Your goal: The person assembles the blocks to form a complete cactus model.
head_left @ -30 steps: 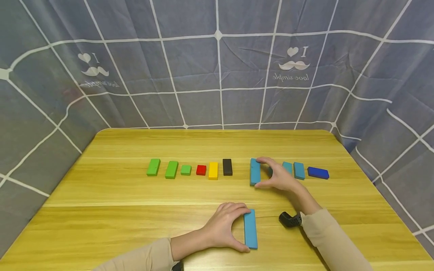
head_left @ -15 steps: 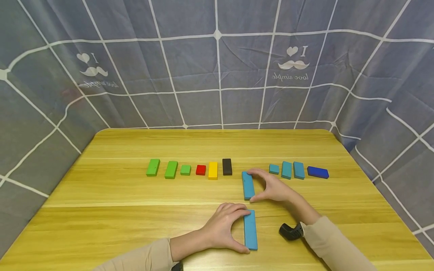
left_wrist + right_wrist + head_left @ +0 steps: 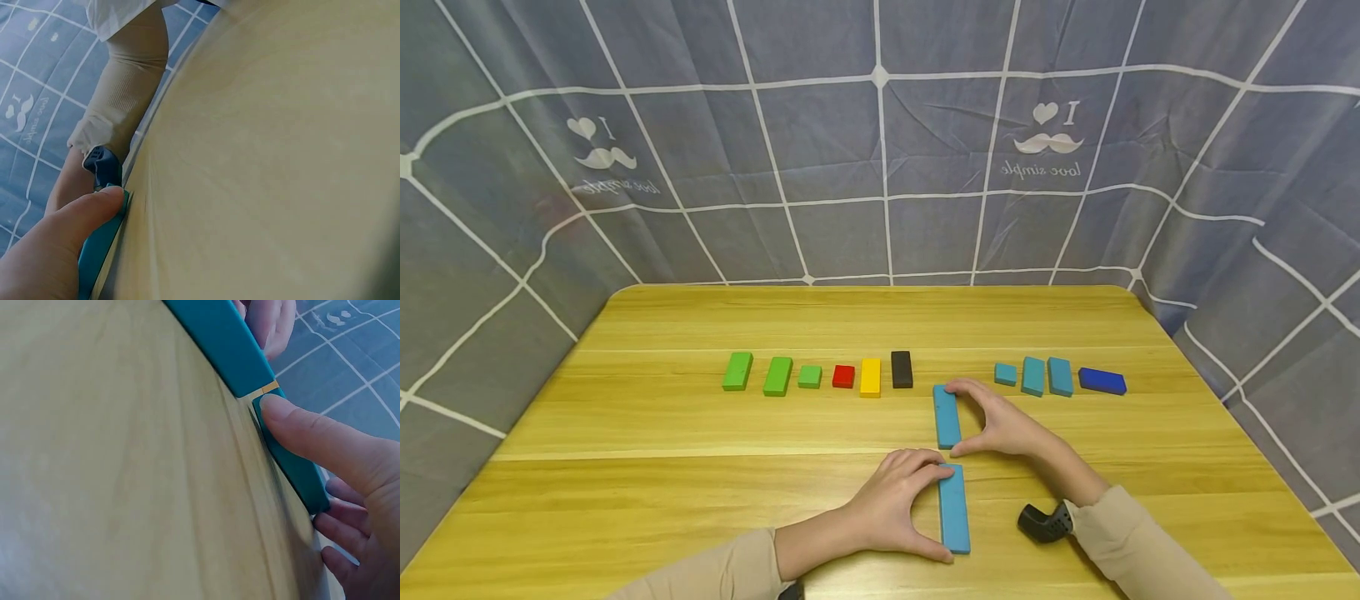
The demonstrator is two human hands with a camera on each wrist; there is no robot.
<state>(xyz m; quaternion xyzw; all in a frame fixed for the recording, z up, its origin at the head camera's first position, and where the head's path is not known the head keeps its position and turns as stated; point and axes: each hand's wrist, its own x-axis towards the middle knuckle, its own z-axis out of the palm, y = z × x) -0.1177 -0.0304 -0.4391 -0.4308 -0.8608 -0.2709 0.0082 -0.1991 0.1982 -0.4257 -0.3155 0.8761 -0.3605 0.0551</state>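
Near the front of the table, my left hand [image 3: 891,504] grips a long light-blue block [image 3: 954,508] by its two ends, thumb at the near end and fingers at the far end. Just beyond it, my right hand [image 3: 1003,421] holds a second light-blue block [image 3: 947,417] the same way, from the right side. The two blocks lie roughly end to end with a narrow gap, which shows in the right wrist view between the held block [image 3: 294,456] and the other block [image 3: 219,344]. In the left wrist view, my left thumb [image 3: 94,215] presses on the end of its block [image 3: 100,253].
A row of blocks crosses the table behind: several at left, including green [image 3: 738,371], red [image 3: 843,377], yellow [image 3: 870,377] and black [image 3: 902,369]. To the right are light-blue blocks [image 3: 1033,377] and a dark-blue one [image 3: 1102,381]. A grey curtain [image 3: 820,150] hangs behind the table [image 3: 662,467].
My right hand has brought its light-blue block from the back row toward me and slightly left, near the far end of the other one. The left hand has stayed in place.
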